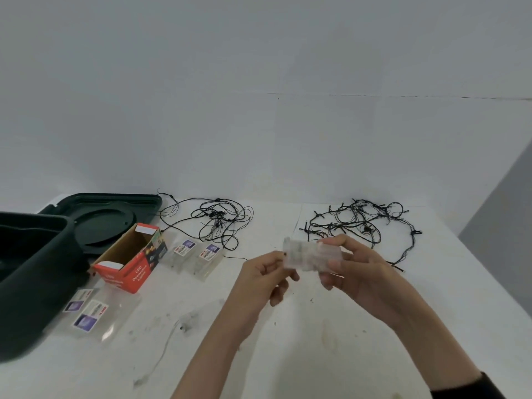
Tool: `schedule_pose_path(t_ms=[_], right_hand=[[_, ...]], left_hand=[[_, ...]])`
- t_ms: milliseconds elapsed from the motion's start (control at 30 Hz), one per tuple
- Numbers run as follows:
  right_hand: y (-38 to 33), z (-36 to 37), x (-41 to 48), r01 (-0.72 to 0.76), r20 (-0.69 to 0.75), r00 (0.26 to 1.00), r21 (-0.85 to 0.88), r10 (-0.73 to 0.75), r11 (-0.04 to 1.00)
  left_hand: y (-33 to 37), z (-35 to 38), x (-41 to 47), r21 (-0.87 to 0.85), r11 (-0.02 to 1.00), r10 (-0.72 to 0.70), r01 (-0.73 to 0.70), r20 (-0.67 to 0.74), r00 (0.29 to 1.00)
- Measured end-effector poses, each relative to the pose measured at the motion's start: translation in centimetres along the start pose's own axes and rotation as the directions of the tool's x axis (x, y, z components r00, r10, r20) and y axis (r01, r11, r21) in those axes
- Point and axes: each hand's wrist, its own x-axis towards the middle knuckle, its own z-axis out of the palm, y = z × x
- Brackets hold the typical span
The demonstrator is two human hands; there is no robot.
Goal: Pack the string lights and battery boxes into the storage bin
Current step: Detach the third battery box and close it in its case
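A clear plastic battery box [309,254] is held above the white table between both hands. My right hand [357,269] grips its right end with curled fingers and thumb. My left hand [266,276] pinches its left end. Two tangles of black string lights lie at the back, one in the middle [218,223] and one at the right [365,223]. Two clear battery boxes [197,256] lie beside an open red carton [134,260]. Two more battery boxes [89,312] lie at the front left. The dark storage bin [34,272] stands at the left edge.
The bin's dark lid [109,214] lies flat behind the red carton. The white table [288,355] has dark smudges near its front middle. A grey wall rises right behind the table.
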Motion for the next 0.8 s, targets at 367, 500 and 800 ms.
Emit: schedule_pose_path(t_ms=[367, 500, 800], right_hand=[[0.7, 0.7, 0.9, 0.141, -0.145, 0.766, -0.913, -0.626, 0.384], [0.0, -0.4, 0.6, 0.072, -0.066, 0.88, -0.961, -0.471, 0.269], [-0.6, -0.2, -0.7, -0.067, 0.009, 0.998, -0.215, 0.07, 0.974]], left_hand=[[0.9, 0.4, -0.9, 0.431, 0.902, -0.003, -0.031, 0.077, 0.997], [1.6, -0.1, -0.3, 0.56, 0.817, 0.135, -0.14, 0.05, 0.99], [0.7, -0.2, 1.1, 0.306, 0.949, 0.086, -0.081, -0.003, 0.996]])
